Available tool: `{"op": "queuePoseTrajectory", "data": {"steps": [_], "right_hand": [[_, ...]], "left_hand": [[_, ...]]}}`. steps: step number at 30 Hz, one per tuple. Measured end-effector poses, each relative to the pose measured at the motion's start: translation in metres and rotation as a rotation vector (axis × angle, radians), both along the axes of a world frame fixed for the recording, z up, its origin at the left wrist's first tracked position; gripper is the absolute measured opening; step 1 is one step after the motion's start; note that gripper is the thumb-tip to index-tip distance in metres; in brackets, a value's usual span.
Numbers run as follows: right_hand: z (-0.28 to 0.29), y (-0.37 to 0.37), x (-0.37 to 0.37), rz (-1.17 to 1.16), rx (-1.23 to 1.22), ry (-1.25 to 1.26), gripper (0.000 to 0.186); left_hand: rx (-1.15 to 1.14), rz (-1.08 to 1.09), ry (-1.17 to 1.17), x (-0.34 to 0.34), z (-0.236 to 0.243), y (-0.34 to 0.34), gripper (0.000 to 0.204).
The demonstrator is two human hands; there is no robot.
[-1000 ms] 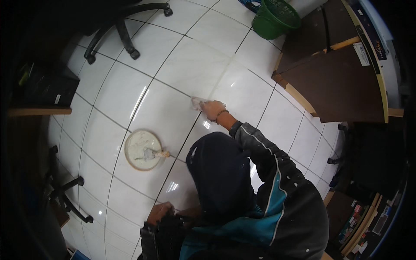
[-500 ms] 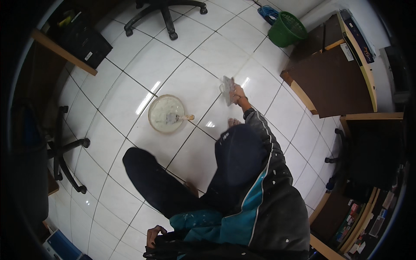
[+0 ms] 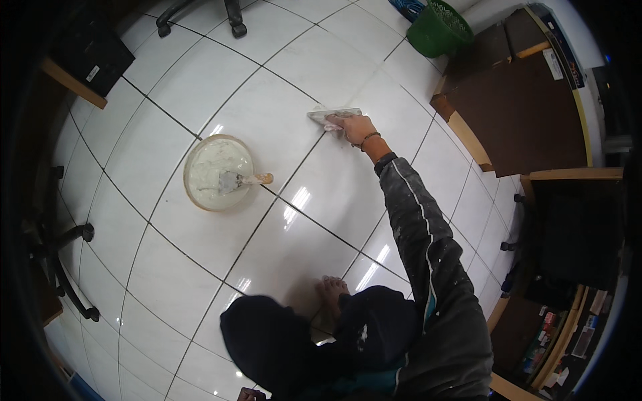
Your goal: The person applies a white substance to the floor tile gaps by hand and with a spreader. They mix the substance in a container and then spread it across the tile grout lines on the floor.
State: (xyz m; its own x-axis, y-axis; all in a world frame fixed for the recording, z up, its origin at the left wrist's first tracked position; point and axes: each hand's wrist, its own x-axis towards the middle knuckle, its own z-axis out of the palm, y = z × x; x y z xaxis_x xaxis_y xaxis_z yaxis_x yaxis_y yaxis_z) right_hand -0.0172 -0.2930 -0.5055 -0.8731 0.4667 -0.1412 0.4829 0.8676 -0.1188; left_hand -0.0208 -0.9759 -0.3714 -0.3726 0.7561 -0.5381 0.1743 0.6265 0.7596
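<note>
Stretched out ahead, my right hand [image 3: 354, 130] is closed around a flat grey trowel [image 3: 318, 116]. The trowel's blade lies at the tiled floor near a grout line, with a pale smear at its far edge. To its left stands a round tub [image 3: 189, 190] holding whitish paste. A putty knife [image 3: 229, 182] rests across the tub, its blade in the paste and its wooden handle over the rim. Only a small part of my left hand [image 3: 251, 394] shows at the lower edge, and its fingers are mostly cut off.
A green basket [image 3: 435, 33] stands at the far right beside a brown cabinet [image 3: 528, 120]. Wheeled chair bases stand at the far side [image 3: 234, 20] and at the left [image 3: 63, 267]. A black box [image 3: 100, 57] is at the far left. My bare foot [image 3: 331, 294] is on the glossy tiles.
My right hand and the trowel have moved forward and left, and the blade has turned from upright to nearly crosswise. My view has shifted; the left hand is now mostly out of frame.
</note>
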Motion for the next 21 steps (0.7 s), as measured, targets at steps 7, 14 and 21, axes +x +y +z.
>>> {"op": "queuePoseTrajectory", "data": {"steps": [7,14,21], "right_hand": [[-0.003,-0.014,0.031,0.413,-0.001,-0.113,0.049],[-0.009,-0.022,0.016,0.218,-0.135,0.008,0.042],[-0.038,-0.075,0.029,0.609,0.101,0.156,0.048]], "left_hand": [[-0.123,-0.168,0.110,-0.021,0.006,-0.004,0.017],[-0.367,-0.638,0.414,-0.136,0.049,-0.020,0.017],[0.068,0.121,0.644,-0.268,-0.061,0.110,0.014]]}}
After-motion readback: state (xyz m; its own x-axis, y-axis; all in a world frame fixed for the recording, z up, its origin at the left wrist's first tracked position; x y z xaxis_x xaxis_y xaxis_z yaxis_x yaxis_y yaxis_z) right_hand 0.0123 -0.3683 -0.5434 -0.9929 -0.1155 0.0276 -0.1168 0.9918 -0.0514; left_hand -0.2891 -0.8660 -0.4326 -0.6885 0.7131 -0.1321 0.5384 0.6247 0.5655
